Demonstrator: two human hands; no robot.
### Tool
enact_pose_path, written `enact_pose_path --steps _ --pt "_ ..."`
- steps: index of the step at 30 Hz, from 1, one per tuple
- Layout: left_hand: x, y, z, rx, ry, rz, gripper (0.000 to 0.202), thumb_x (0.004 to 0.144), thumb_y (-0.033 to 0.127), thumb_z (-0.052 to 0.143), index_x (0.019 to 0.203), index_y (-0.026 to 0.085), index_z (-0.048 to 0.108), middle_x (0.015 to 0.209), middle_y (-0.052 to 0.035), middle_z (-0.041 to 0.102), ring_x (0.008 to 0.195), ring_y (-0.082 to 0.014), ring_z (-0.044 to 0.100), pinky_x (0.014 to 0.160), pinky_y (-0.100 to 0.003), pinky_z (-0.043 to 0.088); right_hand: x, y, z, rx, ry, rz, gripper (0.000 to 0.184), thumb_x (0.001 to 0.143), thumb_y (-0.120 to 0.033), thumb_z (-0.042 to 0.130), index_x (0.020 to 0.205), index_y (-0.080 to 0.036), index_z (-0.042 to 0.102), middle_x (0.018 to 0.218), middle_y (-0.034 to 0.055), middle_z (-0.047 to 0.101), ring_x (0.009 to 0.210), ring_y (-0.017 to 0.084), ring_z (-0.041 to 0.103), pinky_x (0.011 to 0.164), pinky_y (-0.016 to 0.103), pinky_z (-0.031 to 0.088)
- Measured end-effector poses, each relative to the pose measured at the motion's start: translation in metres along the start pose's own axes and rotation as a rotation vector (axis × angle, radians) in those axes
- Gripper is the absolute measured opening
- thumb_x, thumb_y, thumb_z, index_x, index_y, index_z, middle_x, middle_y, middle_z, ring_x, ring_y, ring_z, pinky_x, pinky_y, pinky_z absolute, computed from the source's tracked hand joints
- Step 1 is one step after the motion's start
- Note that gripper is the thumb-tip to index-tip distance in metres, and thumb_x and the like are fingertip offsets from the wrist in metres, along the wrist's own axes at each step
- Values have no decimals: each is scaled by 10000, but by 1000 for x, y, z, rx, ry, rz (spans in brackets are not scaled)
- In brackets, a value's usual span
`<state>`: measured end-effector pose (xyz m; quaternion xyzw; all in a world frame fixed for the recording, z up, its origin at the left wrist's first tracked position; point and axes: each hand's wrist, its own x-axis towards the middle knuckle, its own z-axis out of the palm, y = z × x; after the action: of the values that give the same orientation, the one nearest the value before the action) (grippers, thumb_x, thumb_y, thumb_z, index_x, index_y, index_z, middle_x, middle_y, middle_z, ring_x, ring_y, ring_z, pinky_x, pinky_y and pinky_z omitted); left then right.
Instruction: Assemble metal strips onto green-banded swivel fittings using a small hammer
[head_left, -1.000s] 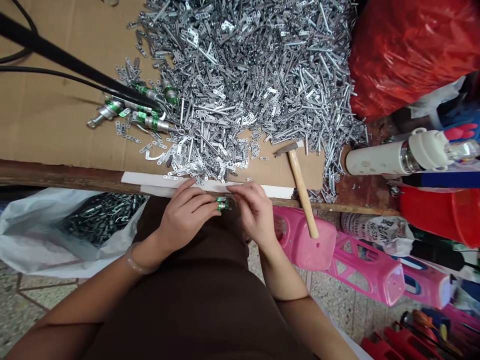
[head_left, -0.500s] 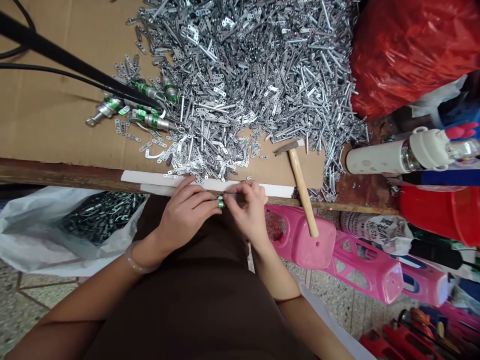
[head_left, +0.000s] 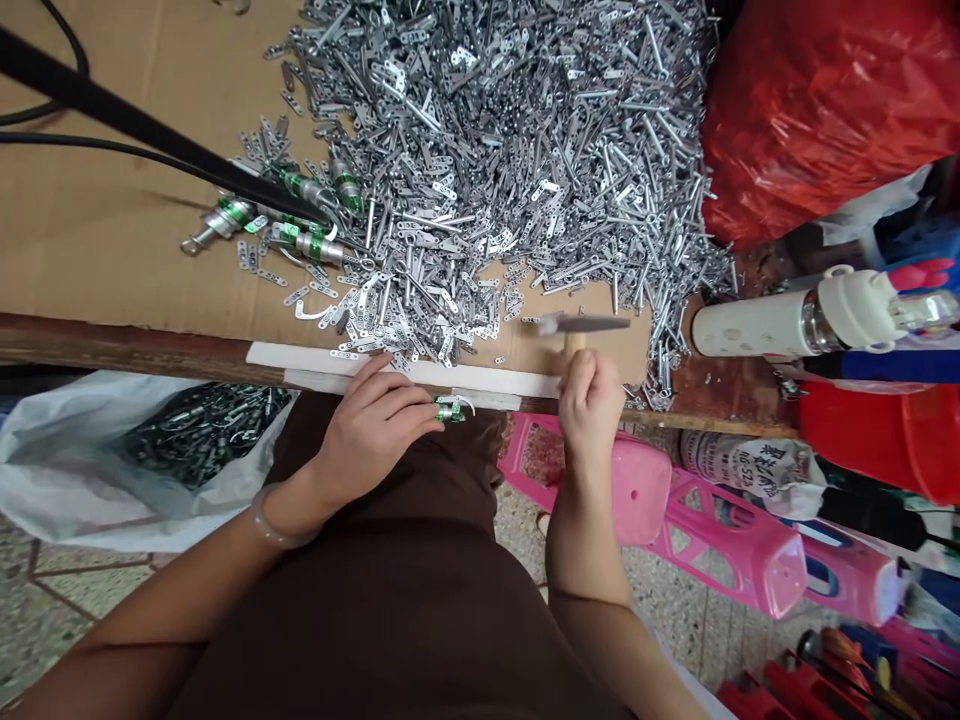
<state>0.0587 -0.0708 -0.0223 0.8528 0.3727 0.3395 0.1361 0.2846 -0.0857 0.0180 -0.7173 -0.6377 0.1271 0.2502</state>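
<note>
My left hand (head_left: 371,420) pinches a small green and silver metal part (head_left: 450,409) against the white strip (head_left: 420,375) on the table's front edge. A thin curved wire sticks out of the part to the right. My right hand (head_left: 591,405) is wrapped round the wooden handle of a hammer (head_left: 581,325), whose metal head is raised and blurred above the cardboard. A big heap of small silver metal strips (head_left: 510,150) covers the cardboard behind both hands. Several finished green-banded pieces (head_left: 307,240) lie at the heap's left side.
A black cable (head_left: 150,130) crosses the cardboard at the left. A white bag of dark metal parts (head_left: 187,430) hangs below the table. Pink plastic stools (head_left: 720,530) stand to the right. A red bag (head_left: 825,100), a white bottle (head_left: 795,315) and a red bucket (head_left: 885,430) crowd the right side.
My right hand left the green part, moved right and took up the hammer, which had been lying on the table edge. The left hand stays on the part.
</note>
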Motion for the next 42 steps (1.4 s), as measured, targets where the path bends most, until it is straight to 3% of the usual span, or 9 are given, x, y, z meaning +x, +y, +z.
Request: enact_pose_path --steps 4,9,12,17,22,28,34,38,42 --pt "0 -1 0 -9 6 4 12 788 209 637 795 212 627 784 12 688 767 -162 586 923 -449 479 -41 -36 -6 72 -132 -102 170 887 -278 438 1019 -243 538 805 35 586 732 171 553 629 300 453" --pt "-1 -1 1 -11 6 20 24 783 199 641 800 191 625 783 2 688 765 -167 586 933 -462 467 -54 -39 6 47 -25 -219 227 899 -259 398 1076 -241 539 785 40 640 699 177 596 611 298 475" --pt "-2 -1 2 -2 6 7 19 800 213 622 788 199 627 786 6 688 770 -164 584 938 -460 462 -53 -40 13 -98 -259 -115 238 917 -306 366 977 -210 576 680 24 628 586 167 579 527 271 440" --pt "-2 -1 1 -5 4 15 42 813 207 604 786 192 633 788 4 688 780 -162 585 954 -452 446 -55 -48 14 -88 -219 -132 312 934 -283 288 1034 -174 562 766 63 656 679 165 609 628 261 452" --pt "-3 -1 1 2 -35 -4 51 815 227 607 783 200 636 796 16 686 796 -159 589 979 -464 416 -47 -34 15 -217 -430 68 299 915 -379 358 1035 -208 572 776 46 653 648 176 588 555 256 390" --pt "-2 1 -1 76 -9 64 49 808 199 612 851 195 635 795 10 682 808 -167 593 968 -461 421 4 34 22 -385 44 299 424 906 -336 285 1211 -129 494 981 159 588 876 257 533 734 362 404" --pt "0 4 -4 102 23 145 109 813 128 573 885 194 621 823 -11 685 836 -177 598 978 -470 424 42 64 20 -461 161 417 425 842 -279 389 1202 -104 530 954 185 514 900 308 468 783 455 364" --pt "0 3 -9 -10 5 122 157 830 134 546 951 211 609 853 -15 669 868 -161 601 958 -424 464 51 41 15 -370 148 232 314 845 -263 410 1085 -169 590 994 154 506 927 285 452 813 443 354" --pt "-1 1 -13 -98 -51 103 171 844 146 539 991 204 604 908 -38 656 863 -151 611 841 -323 520 59 18 17 -233 -142 -8 159 836 -251 487 903 -205 623 949 92 546 915 249 451 819 399 361"
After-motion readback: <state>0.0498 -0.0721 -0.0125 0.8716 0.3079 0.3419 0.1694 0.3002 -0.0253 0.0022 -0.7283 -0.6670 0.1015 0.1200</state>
